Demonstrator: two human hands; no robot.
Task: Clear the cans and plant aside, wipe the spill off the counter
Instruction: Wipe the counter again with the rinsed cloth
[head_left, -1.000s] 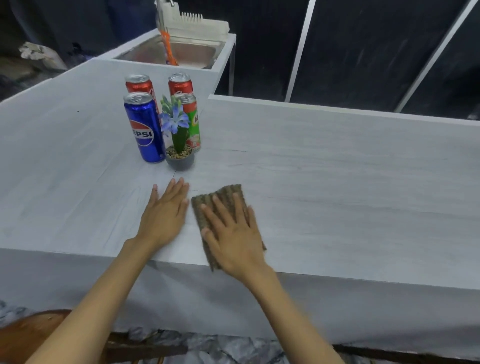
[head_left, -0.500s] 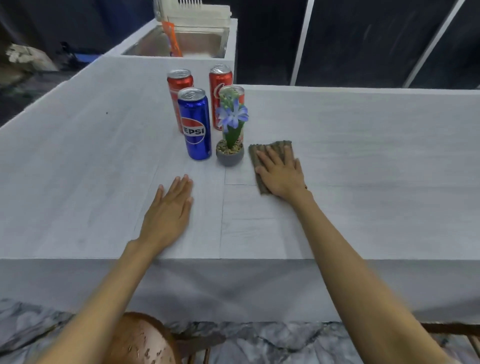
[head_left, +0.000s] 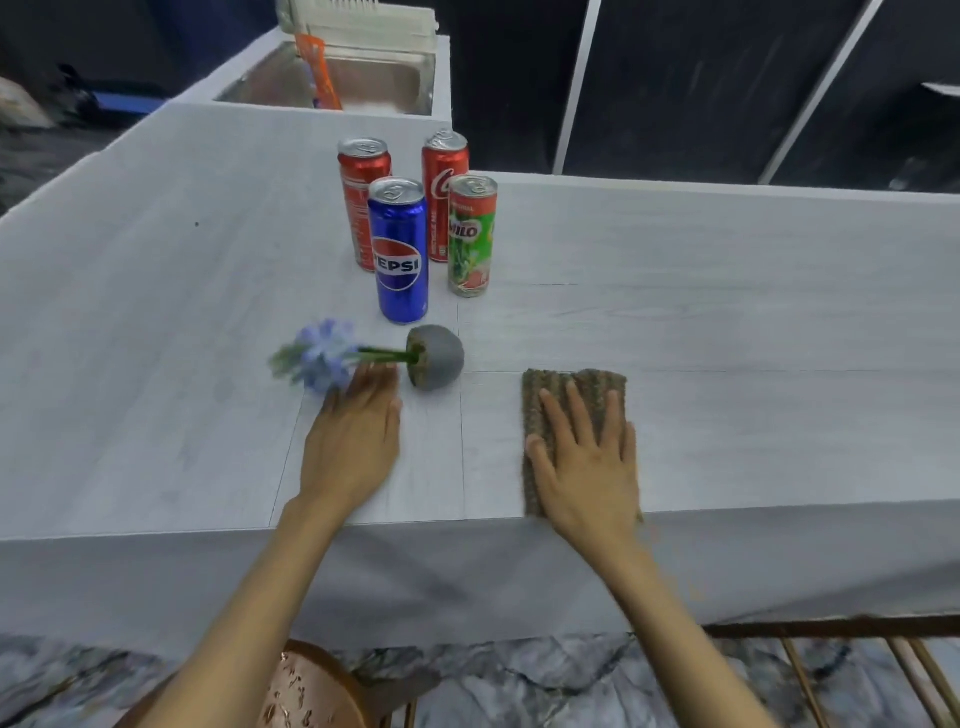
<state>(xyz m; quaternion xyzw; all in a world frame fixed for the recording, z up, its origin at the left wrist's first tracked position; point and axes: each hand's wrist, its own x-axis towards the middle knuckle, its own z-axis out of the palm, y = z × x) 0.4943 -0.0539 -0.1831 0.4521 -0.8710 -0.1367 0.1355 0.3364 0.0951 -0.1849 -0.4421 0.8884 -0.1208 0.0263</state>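
The person's left hand (head_left: 353, 447) lies palm down on the pale grey wood-grain surface (head_left: 727, 338), fingers straight and close together, holding nothing. Its fingertips reach up to a small artificial plant (head_left: 439, 358) that lies tipped on its side. The plant's round grey pot points right, its green stems run left, and its blue flowers are blurred at the far left. Whether the fingertips actually touch the stems or flowers cannot be told.

The right hand (head_left: 587, 467) is spread flat, fingers straight and slightly apart, pressing down on a brownish woven cloth (head_left: 597, 382). The cloth sits at the near edge of the surface, to the right of the pot and apart from it.

Just behind the tipped plant four drink cans stand upright in a tight cluster. A blue Pepsi can (head_left: 399, 252) is nearest, just beyond the pot. A green Milo can (head_left: 471, 236) stands beside it on the right. Two red cola cans stand behind these, one at back left (head_left: 361, 182) and one at back right (head_left: 441, 171).

Beyond the cans, at the far end of the surface, is a steel sink (head_left: 384, 88) with an orange-handled item (head_left: 319, 73) leaning inside and a white dish rack (head_left: 358, 21) at its back. Dark panels with pale frames fill the background. Below the near edge, part of a brown wooden seat (head_left: 311, 691) shows over a grey marbled floor (head_left: 545, 675).
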